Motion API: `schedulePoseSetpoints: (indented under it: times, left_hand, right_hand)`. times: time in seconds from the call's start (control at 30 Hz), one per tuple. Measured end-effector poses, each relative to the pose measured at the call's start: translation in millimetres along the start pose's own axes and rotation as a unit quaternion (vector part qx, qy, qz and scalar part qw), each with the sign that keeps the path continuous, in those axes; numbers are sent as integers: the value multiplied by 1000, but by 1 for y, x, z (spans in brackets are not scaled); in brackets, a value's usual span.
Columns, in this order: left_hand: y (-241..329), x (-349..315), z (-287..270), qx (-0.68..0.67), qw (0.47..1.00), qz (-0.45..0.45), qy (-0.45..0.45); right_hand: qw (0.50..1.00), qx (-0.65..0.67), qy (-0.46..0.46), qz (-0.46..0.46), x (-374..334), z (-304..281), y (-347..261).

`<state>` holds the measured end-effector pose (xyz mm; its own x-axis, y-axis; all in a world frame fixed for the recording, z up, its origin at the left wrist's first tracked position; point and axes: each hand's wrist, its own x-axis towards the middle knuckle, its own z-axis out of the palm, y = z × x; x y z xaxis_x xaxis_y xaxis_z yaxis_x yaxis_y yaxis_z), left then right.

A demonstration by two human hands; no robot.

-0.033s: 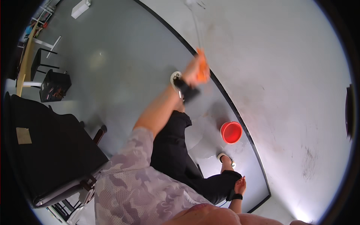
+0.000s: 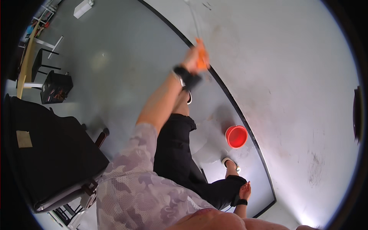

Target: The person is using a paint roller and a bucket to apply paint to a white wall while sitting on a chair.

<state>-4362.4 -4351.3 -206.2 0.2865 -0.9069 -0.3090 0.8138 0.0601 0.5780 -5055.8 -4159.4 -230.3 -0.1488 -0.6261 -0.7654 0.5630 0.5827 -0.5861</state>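
My left hand (image 2: 194,60) is stretched far forward, blurred by motion, with its fingers closed round the orange handle (image 2: 202,59) of a tool. From the handle a thin grey rod (image 2: 194,21) runs up in front of the white wall (image 2: 283,76). At the top edge the rod ends in something whitish, too cut off to name. My right hand (image 2: 245,190) lies by my right knee, holding nothing, its fingers loosely extended. A red bucket (image 2: 236,137) stands on the floor between my feet and the wall.
Dark scuffs (image 2: 316,168) mark the wall, and black skirting (image 2: 237,107) runs along its foot. Wet patches show on the grey floor (image 2: 115,69). At left are a black chair (image 2: 50,153), a black box (image 2: 56,88) and a wooden table (image 2: 27,61). A white box (image 2: 82,8) lies farther off.
My left hand has moved forward and slightly left with the orange-handled tool, uncovering less of my left shoe. My right hand and the bucket have stayed nearly in place.
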Motion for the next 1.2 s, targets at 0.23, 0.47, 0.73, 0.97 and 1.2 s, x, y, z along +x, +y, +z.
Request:
schedulePoseSetpoints:
  times: [0.23, 0.47, 0.73, 0.97, 1.2]
  left_hand:
    - [107, 71, -68, -22, 998, 50, -34]
    - [-127, -140, 42, -41, 982, -141, -120]
    - [-97, -35, 42, -50, 996, -76, 15]
    - [-92, 18, 48, -137, 986, -72, 67]
    - [-218, -159, 98, -82, 981, -152, -87]
  right_hand:
    - [999, -22, 32, 13, 7, -4, 8]
    - [996, -61, 56, 15, 15, -3, 0]
    - [999, -39, 24, 17, 7, -11, 4]
    - [999, 3, 43, -22, -4, -28, 6]
    - [1000, -6, 25, -4, 3, -15, 3]
